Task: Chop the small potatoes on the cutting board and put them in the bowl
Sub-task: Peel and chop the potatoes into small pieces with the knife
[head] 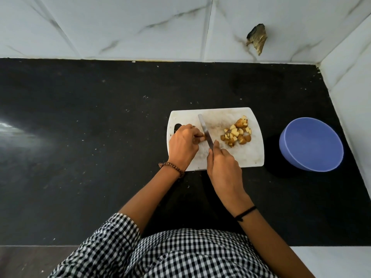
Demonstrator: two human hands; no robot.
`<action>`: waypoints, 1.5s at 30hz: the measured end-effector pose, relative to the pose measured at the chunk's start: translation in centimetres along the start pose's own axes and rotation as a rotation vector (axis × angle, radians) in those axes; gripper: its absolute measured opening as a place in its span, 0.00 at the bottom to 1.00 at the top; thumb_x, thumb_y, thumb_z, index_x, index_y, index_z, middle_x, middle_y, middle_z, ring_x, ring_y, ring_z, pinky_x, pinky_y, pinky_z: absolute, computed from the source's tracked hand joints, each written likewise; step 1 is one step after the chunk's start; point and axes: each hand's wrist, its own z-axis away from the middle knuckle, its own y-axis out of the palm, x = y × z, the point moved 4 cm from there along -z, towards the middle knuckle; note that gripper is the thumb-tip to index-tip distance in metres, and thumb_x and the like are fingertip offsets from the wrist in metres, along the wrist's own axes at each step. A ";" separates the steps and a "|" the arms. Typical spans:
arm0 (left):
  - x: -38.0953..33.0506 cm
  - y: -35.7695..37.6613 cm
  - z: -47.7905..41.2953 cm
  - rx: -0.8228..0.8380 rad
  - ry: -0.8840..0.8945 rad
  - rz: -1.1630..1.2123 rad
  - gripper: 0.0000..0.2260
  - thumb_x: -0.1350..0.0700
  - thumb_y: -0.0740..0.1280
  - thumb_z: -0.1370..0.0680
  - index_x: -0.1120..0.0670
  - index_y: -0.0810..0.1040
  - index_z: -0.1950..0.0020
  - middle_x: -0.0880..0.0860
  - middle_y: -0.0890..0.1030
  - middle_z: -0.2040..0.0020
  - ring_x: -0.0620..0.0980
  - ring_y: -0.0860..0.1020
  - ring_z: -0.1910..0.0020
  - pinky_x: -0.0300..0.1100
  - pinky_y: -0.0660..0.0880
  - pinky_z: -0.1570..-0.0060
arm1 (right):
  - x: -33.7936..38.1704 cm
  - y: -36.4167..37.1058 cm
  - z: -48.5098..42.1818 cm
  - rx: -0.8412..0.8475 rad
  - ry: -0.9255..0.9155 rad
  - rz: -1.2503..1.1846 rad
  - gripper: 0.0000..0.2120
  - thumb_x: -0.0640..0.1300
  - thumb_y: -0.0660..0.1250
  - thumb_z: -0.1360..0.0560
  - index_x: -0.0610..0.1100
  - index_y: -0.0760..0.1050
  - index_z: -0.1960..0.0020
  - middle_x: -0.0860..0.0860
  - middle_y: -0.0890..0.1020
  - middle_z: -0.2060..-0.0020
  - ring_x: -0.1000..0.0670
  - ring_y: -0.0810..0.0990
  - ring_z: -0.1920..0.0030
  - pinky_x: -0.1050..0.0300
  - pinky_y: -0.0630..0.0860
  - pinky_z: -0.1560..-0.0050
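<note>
Your checked shirt (160, 255) fills the near edge of the view, and beyond it the black table (80, 137) carries the white cutting board (251, 155), with the empty blue bowl (310, 144) just beside its right edge. Your right hand (224, 167) has its fingers wrapped round the knife (205, 130), blade angled across the board, while your left hand (183, 146) pinches a small potato piece (201, 139) against the blade. Chopped potato pieces (237, 132) lie piled on the board's right side.

Scuffed white plastic cutting board (236, 157), matt black counter (100, 137) (speckled), smooth blue plastic bowl (311, 145)
</note>
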 end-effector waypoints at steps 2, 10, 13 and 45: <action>-0.1 -0.1 -0.1 -0.001 0.005 -0.004 0.03 0.58 0.72 0.26 0.53 0.85 0.54 0.48 0.81 0.58 0.44 0.74 0.58 0.42 0.76 0.62 | 0.2 0.1 -0.1 0.013 -0.005 0.036 0.24 0.48 0.53 0.15 0.39 0.59 0.22 0.43 0.79 0.41 0.45 0.82 0.51 0.54 0.79 0.54; 0.0 0.1 -0.1 -0.007 0.017 -0.003 0.03 0.59 0.73 0.27 0.53 0.85 0.54 0.48 0.81 0.57 0.45 0.75 0.57 0.41 0.76 0.61 | 0.6 1.1 -0.8 0.045 -0.013 0.067 0.24 0.45 0.54 0.15 0.38 0.57 0.22 0.42 0.79 0.43 0.43 0.82 0.50 0.50 0.79 0.53; 0.0 0.1 -0.1 -0.004 0.016 0.010 0.03 0.59 0.72 0.26 0.53 0.85 0.54 0.49 0.82 0.57 0.45 0.76 0.56 0.41 0.76 0.60 | 0.5 1.0 -0.7 0.038 -0.026 0.086 0.24 0.45 0.55 0.15 0.38 0.57 0.22 0.43 0.80 0.44 0.44 0.82 0.51 0.51 0.80 0.53; -1.2 -0.4 -0.2 0.054 0.113 0.064 0.14 0.57 0.73 0.26 0.54 0.81 0.41 0.52 0.78 0.53 0.42 0.74 0.61 0.37 0.76 0.58 | -4.2 -5.1 5.0 0.048 0.004 -0.191 0.16 0.51 0.60 0.19 0.46 0.78 0.37 0.51 0.80 0.64 0.52 0.79 0.65 0.52 0.80 0.63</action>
